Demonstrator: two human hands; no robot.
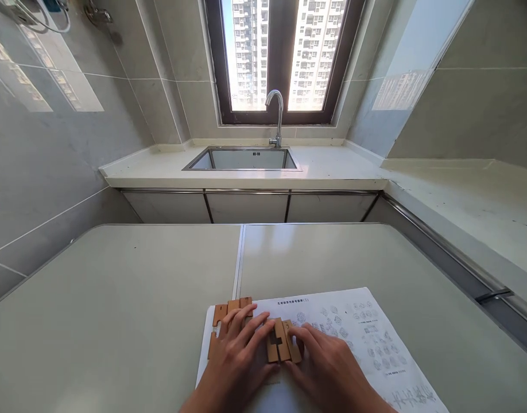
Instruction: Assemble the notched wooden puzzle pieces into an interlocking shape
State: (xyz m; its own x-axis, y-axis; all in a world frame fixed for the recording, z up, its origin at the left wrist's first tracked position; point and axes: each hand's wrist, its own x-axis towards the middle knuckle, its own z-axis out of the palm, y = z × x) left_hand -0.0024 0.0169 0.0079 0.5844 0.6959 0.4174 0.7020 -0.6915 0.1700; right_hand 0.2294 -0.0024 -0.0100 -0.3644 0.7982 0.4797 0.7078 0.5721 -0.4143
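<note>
Three notched wooden burr puzzle pieces lie side by side on a printed sheet, between my hands. My left hand has its index fingertip at the top of the leftmost piece and its thumb near the bottom; the other fingers are spread. At the rightmost piece, my right hand pinches with a bent index finger above and the thumb below. More wooden puzzle pieces lie beyond my left hand at the sheet's upper left corner, partly hidden by its fingers. Another piece shows left of that hand.
The sheet lies on a pale tabletop with a seam down its middle. Behind it stands a counter with a sink and a faucet under a window. Another counter runs along the right; a tiled wall is at left.
</note>
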